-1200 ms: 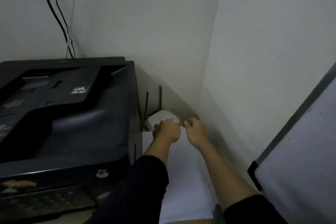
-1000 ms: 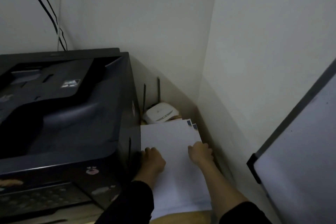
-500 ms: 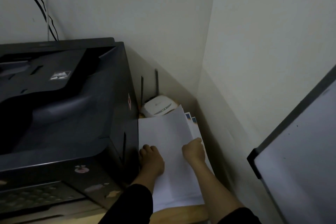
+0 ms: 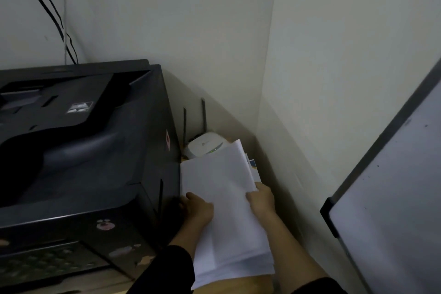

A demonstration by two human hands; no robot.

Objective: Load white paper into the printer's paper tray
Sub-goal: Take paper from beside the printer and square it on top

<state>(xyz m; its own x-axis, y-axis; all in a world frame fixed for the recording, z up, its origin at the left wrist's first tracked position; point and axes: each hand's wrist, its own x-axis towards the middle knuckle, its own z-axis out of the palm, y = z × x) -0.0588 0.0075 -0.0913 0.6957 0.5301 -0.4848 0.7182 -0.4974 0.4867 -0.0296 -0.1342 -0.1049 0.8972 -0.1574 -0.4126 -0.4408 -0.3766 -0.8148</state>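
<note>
Two black cables (image 4: 51,14) hang down the wall at far left, above a large black printer (image 4: 78,150) that fills the left side of a dim corner. Just right of the printer, a stack of white paper (image 4: 222,200) lies in the narrow gap between the machine and the wall, on a wooden surface (image 4: 238,283). The left hand (image 4: 196,210) rests on the stack's left edge beside the printer, fingers curled over the sheets. The right hand (image 4: 261,199) grips the right edge, thumb on top and fingers underneath, with the upper sheets tilted up on that side. Behind the stack sits a white router (image 4: 205,145) with two upright antennas. A whiteboard (image 4: 393,198) leans at far right.
</note>
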